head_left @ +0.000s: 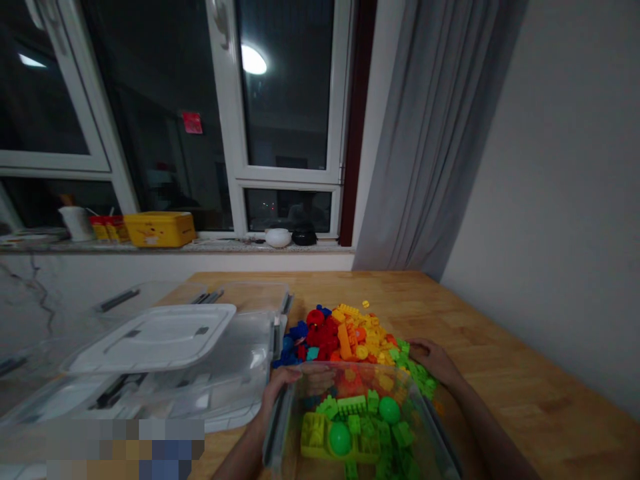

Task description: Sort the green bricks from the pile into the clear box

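The clear plastic bin point(360, 427) sits toward the near side of the wooden worktop point(525, 360), right up against a heap of toy bricks point(340, 337), and both your hands are on it. Inside lie green bricks point(353, 405), two green balls point(340, 439) and a large yellow-green block point(315, 433). Your left hand point(280, 390) has a narrow grip, curled over the bin's left wall near its far corner. Your right hand point(435, 363) lies spread at the far right corner; this view doesn't show whether it grips the rim or only rests there. The step in hand looks like handling the loaded bin beside the heap, and that calls for both hands staying level on the rim, with loose bricks close against the far wall. The side walls run back toward you and out of view, so the long axis seems to point front to back, though the near end is cut off. Left of the bin, toward the worktop's left edge, clear storage boxes point(200, 353) sit under a white lid point(150, 340).
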`<state>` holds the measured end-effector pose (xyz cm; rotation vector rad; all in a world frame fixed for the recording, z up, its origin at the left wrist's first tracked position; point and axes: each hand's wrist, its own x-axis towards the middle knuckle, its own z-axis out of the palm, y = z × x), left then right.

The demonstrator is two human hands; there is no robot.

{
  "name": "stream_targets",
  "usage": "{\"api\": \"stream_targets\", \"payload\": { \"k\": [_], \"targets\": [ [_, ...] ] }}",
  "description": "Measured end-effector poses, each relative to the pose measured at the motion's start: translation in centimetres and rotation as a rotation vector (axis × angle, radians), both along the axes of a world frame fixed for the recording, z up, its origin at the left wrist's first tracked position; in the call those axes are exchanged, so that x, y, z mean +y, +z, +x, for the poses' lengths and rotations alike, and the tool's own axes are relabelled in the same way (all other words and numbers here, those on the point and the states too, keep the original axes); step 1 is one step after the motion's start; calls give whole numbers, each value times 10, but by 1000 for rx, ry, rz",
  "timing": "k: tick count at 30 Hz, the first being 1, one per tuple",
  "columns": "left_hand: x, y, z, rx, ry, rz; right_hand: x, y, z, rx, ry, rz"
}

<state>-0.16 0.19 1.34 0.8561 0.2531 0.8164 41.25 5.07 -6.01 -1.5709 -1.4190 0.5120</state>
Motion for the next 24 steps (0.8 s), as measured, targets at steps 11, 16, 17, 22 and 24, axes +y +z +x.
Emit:
{"api": "stream_targets", "payload": {
  "k": [11, 16, 17, 22, 24],
  "targets": [
    [4, -7, -1, -24, 3, -44, -3, -3, 5, 127, 61, -13],
    [0, -3, 0, -35, 11, -64, -2, -1, 5, 142, 70, -12],
    [-1, -2, 1, -35, 15, -70, -2, -2, 5, 140, 71, -12],
    [-3, 0, 1, -41, 27, -75, 1, -8, 10, 99, 66, -24],
    [-2, -1, 0, -48, 17, -78, 2, -10, 13, 79, 54, -17]
  ]
}}
